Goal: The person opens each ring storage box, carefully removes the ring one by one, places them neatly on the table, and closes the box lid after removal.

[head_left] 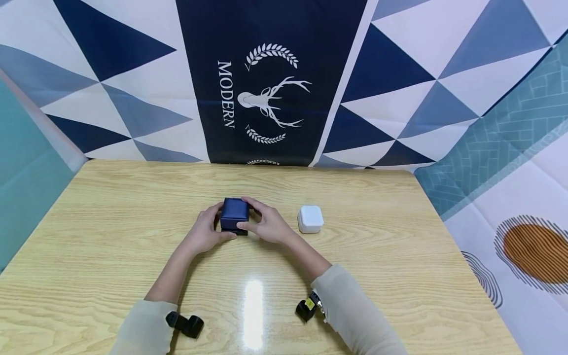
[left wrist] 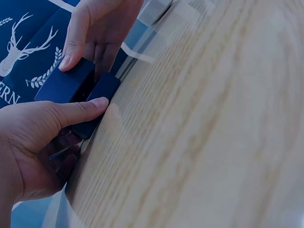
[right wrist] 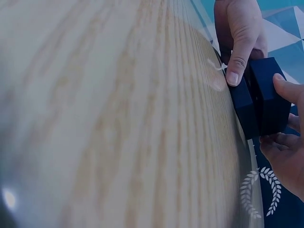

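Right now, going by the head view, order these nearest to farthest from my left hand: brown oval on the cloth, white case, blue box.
1. Blue box: against your left hand, on its right side.
2. White case: farther right on the table, past your right hand.
3. Brown oval: far right, on the cloth, off the table.

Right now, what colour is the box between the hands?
Dark blue; the box shows best in the head view.

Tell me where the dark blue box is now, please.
In the head view, the dark blue box is just left of centre, held between the left hand and right hand; the white box is farther right.
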`<move>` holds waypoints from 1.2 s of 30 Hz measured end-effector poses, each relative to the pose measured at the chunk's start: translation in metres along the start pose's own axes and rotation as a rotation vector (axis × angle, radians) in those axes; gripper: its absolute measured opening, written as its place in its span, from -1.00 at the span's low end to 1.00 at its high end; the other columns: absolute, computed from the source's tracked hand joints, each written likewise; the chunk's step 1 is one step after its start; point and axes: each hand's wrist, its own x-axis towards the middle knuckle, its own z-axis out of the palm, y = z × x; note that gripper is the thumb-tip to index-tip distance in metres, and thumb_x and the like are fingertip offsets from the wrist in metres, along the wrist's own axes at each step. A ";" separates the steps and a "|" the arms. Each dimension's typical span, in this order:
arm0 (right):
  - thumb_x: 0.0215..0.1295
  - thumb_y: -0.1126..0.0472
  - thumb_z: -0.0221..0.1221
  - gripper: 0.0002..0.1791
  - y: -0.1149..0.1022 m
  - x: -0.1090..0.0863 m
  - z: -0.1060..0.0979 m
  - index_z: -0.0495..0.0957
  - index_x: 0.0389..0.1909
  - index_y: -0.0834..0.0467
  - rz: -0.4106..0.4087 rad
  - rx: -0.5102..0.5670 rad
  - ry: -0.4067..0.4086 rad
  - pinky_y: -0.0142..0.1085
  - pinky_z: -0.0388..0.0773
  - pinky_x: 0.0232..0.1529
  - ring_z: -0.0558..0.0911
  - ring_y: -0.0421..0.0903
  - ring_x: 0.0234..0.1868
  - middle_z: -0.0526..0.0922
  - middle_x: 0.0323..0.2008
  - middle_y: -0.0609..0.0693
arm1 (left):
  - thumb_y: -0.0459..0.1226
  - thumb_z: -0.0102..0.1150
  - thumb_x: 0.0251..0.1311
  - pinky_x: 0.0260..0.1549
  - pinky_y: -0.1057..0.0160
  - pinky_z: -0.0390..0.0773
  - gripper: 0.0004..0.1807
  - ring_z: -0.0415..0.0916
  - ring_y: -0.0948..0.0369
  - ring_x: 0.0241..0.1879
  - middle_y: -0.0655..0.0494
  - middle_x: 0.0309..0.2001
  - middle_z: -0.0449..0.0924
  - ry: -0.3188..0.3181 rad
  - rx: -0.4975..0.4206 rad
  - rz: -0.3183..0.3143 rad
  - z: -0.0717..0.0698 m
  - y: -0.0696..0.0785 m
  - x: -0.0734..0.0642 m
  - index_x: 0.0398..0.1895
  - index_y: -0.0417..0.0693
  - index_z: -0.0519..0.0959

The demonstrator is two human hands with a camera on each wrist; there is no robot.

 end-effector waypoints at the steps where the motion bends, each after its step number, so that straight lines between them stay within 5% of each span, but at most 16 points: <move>1: 0.18 0.03 0.26 -0.24 0.000 0.000 0.000 0.18 0.39 -0.02 -0.002 0.003 0.001 -0.19 0.31 0.30 0.29 0.00 0.36 0.21 0.40 0.01 | -0.22 0.39 -0.01 0.21 -0.15 0.25 0.02 0.08 -0.14 0.26 -0.29 0.30 0.18 0.002 0.002 0.001 0.000 0.000 0.000 0.44 -0.25 -0.03; 25: 0.18 0.12 0.27 -0.25 0.002 0.002 0.001 0.20 0.38 0.04 -0.041 0.090 0.008 -0.17 0.22 0.35 0.24 0.01 0.39 0.22 0.39 0.08 | -0.21 0.40 -0.02 0.20 -0.14 0.25 0.03 0.10 -0.12 0.21 -0.31 0.27 0.24 0.007 0.000 0.004 0.000 0.003 -0.001 0.43 -0.28 -0.03; 36: 0.18 0.07 0.27 -0.21 0.002 0.001 0.000 0.16 0.40 0.08 0.006 0.056 0.017 -0.23 0.28 0.32 0.29 -0.03 0.36 0.24 0.38 0.07 | -0.22 0.40 -0.03 0.21 -0.13 0.24 0.03 0.10 -0.12 0.22 -0.30 0.28 0.22 0.009 -0.012 0.001 0.001 0.003 -0.001 0.43 -0.27 -0.02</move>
